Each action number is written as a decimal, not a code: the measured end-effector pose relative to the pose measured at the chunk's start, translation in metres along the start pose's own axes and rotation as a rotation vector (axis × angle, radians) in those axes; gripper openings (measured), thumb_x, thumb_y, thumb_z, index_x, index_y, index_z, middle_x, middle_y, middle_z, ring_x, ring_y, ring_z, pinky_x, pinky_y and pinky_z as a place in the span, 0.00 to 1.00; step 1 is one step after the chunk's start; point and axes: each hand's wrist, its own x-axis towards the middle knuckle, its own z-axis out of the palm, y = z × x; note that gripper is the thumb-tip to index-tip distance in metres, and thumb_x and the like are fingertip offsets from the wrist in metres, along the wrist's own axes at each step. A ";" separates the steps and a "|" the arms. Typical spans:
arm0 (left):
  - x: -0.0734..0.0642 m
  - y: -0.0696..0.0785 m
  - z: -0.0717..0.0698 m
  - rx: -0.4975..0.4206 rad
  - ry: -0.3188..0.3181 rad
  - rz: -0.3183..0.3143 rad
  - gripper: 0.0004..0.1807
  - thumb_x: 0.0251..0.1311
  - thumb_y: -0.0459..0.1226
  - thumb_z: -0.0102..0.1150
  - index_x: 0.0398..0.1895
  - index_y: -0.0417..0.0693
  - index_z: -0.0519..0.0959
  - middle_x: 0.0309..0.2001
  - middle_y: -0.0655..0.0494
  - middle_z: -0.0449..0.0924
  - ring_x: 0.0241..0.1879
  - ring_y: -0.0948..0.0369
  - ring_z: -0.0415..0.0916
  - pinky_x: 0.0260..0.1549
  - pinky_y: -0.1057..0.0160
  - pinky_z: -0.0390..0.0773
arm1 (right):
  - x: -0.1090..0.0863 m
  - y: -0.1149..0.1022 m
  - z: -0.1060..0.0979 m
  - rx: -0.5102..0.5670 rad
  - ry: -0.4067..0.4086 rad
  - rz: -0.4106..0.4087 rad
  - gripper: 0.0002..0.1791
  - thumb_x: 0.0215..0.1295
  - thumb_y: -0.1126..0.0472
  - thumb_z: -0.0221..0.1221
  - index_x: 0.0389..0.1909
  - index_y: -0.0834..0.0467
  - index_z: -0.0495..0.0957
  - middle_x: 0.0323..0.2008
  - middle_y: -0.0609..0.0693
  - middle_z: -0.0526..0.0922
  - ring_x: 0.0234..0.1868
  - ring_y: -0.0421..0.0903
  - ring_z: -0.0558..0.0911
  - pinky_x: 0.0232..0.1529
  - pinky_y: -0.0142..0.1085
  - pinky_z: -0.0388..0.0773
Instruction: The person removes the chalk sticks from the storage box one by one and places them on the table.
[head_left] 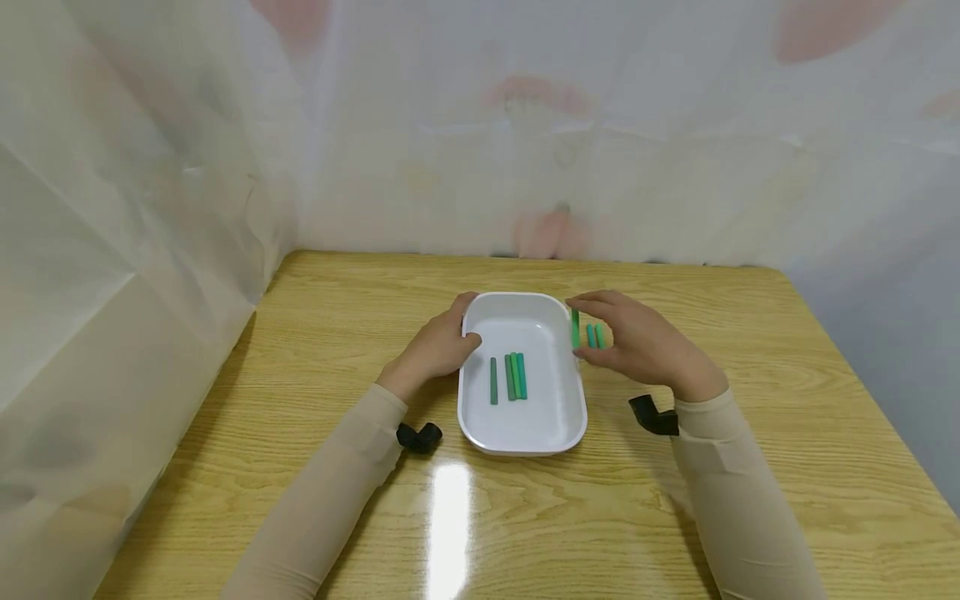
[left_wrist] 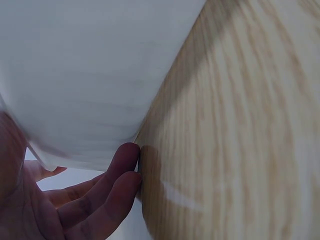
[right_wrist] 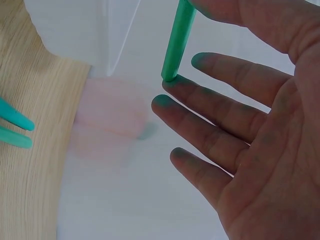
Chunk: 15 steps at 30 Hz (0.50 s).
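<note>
My left hand (head_left: 435, 346) grips the left side of a white tray (head_left: 555, 417), thumb over the rim and fingers against the outer wall. Inside the tray lie several green chalk sticks: a dull green one (head_left: 493, 382) apart, and beside it a close row with a bright green stick (head_left: 516, 377) and a teal one (head_left: 522, 377). By the tray's right rim, my right hand (head_left: 637, 337) pinches a green chalk stick (right_wrist: 179, 42) by its two ends, between thumb and a fingertip. Green dust marks the fingertips (right_wrist: 162, 101) in the right wrist view.
Two more sticks, a teal one (head_left: 591, 336) and a light green one (head_left: 600, 336), lie on the wooden table (head_left: 360, 283) near the right hand. Pale sheeting (head_left: 420, 150) hangs behind the table and along its left side. Light glares off the tabletop in front of the tray.
</note>
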 end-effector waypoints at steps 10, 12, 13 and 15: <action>0.000 0.000 -0.001 0.002 0.001 -0.002 0.41 0.70 0.43 0.51 0.84 0.59 0.50 0.72 0.47 0.71 0.55 0.50 0.80 0.54 0.48 0.83 | -0.002 0.005 -0.003 -0.007 -0.003 0.001 0.38 0.65 0.57 0.70 0.74 0.59 0.69 0.72 0.62 0.72 0.72 0.64 0.71 0.68 0.62 0.70; 0.000 0.001 -0.001 0.003 0.000 -0.003 0.41 0.70 0.43 0.51 0.84 0.59 0.49 0.72 0.47 0.71 0.55 0.50 0.80 0.54 0.48 0.83 | -0.002 0.006 -0.003 -0.011 -0.005 0.002 0.38 0.65 0.57 0.70 0.75 0.59 0.69 0.72 0.62 0.72 0.72 0.65 0.70 0.68 0.62 0.69; 0.000 0.001 -0.001 0.004 -0.001 -0.004 0.41 0.70 0.43 0.51 0.84 0.59 0.49 0.72 0.47 0.71 0.55 0.50 0.80 0.54 0.48 0.83 | -0.002 0.007 -0.003 -0.012 -0.006 0.006 0.38 0.65 0.57 0.70 0.75 0.59 0.69 0.72 0.62 0.71 0.72 0.64 0.70 0.69 0.62 0.69; 0.000 0.001 -0.001 0.004 -0.004 -0.005 0.41 0.70 0.43 0.51 0.84 0.60 0.49 0.73 0.47 0.71 0.55 0.50 0.80 0.54 0.48 0.83 | -0.002 0.008 -0.003 -0.011 -0.007 0.013 0.38 0.66 0.56 0.69 0.75 0.59 0.68 0.72 0.62 0.71 0.73 0.64 0.70 0.69 0.62 0.69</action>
